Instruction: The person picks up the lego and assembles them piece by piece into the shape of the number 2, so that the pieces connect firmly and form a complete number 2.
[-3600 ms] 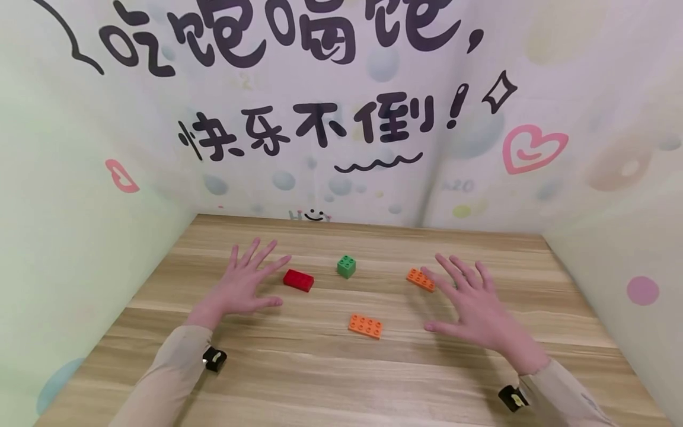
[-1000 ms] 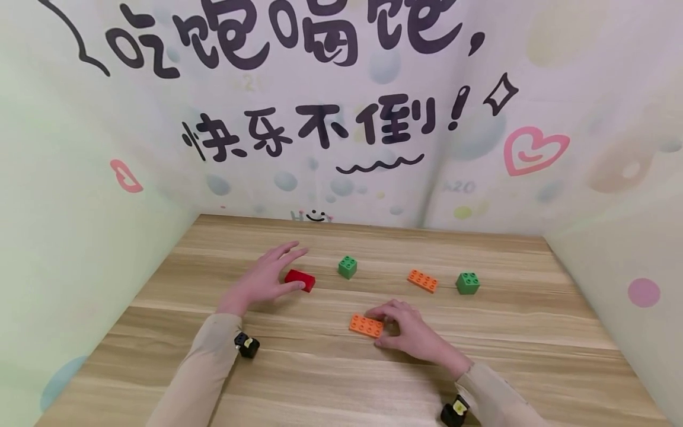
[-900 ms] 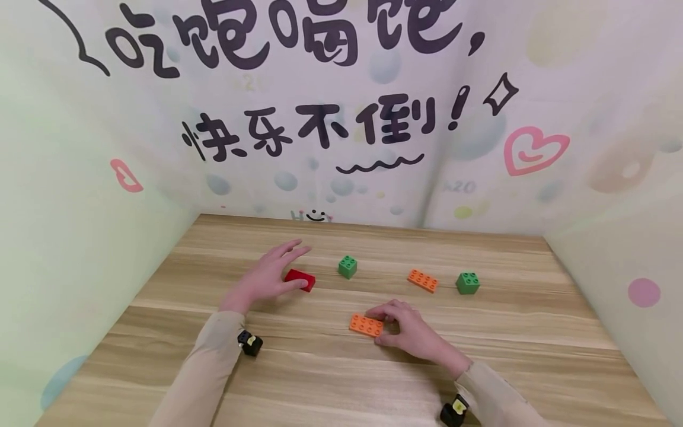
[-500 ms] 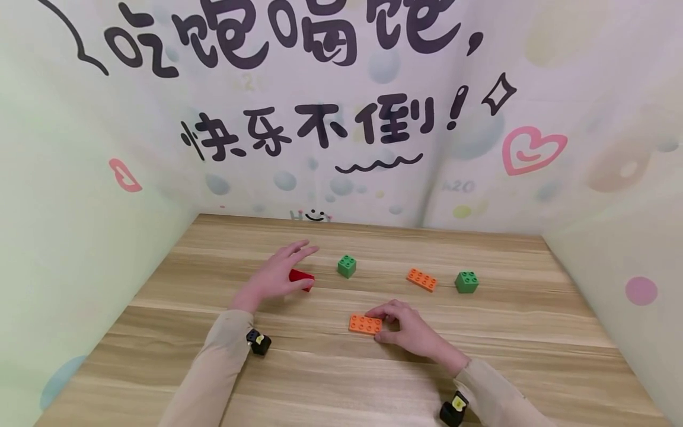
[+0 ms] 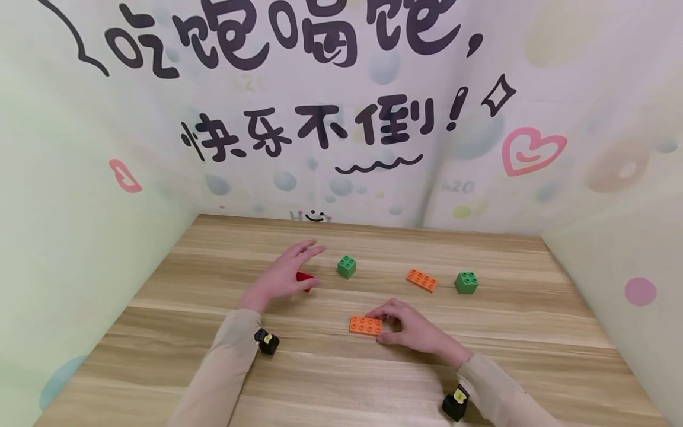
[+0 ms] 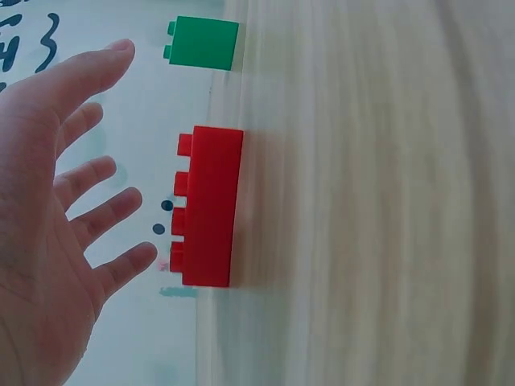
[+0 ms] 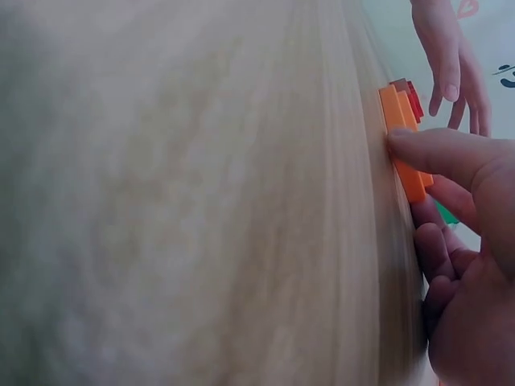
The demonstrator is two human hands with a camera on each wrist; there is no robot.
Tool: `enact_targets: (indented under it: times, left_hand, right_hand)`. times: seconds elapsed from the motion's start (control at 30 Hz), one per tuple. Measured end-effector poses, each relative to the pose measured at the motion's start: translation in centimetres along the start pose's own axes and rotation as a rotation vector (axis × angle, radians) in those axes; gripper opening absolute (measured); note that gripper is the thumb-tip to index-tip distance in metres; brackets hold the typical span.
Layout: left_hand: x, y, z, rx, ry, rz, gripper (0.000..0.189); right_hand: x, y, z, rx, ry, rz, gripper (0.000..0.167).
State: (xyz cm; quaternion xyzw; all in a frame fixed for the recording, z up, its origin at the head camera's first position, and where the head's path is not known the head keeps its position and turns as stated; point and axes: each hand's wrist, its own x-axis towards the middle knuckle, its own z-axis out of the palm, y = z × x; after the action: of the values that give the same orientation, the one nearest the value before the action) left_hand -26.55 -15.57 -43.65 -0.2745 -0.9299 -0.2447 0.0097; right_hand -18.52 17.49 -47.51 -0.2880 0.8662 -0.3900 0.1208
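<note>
My left hand point(image 5: 283, 276) hovers over the red building brick point(image 5: 305, 277), which it partly hides in the head view. The left wrist view has its fingers spread and apart from the whole red brick point(image 6: 213, 207), studs up on the table. Near the middle of the table, my right hand point(image 5: 411, 330) pinches the right end of the nearer flat orange brick point(image 5: 361, 325). In the right wrist view the thumb point(image 7: 406, 143) presses this orange brick's point(image 7: 392, 108) near side, while the index finger lies behind it, partly hidden. The orange brick lies low on the table.
Beyond the hands stand a green brick point(image 5: 347, 267) at the centre, a second flat orange brick point(image 5: 421, 280) and another green brick point(image 5: 466, 283) to the right. A printed cloth wall point(image 5: 373, 196) rises at the back edge of the wooden table point(image 5: 331, 379).
Over the frames my right hand has come in from the right and taken hold of the nearer orange brick, which has turned slightly. My left hand has shifted right over the red brick.
</note>
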Motion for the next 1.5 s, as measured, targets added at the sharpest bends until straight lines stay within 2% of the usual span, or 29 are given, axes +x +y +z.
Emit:
enact_targets:
  times: [0.33,0.6,1.0,1.33,1.5]
  left_hand:
    - [0.5,0.8,0.5,-0.036,0.002,0.007,0.075]
    - [1.3,1.7,1.9,-0.075,0.030,0.025,0.077]
    - [2.1,2.7,3.2,-0.127,0.057,0.027,0.076]
    - [3.4,3.2,3.7,-0.130,0.056,0.028,0.075]
    - [4.0,3.2,3.6,-0.209,0.033,0.010,0.075]
  right_hand:
    - [0.2,0.3,-0.3,0.045,-0.042,-0.023,0.044]
    - [0.2,0.6,-0.6,0.070,-0.090,-0.037,0.044]
    - [0.3,0.7,-0.5,0.077,-0.091,-0.037,0.043]
    - [-0.8,1.0,-1.5,0.071,-0.058,-0.051,0.040]
    - [-1.0,1.4,-1.7,0.054,-0.071,-0.044,0.040]
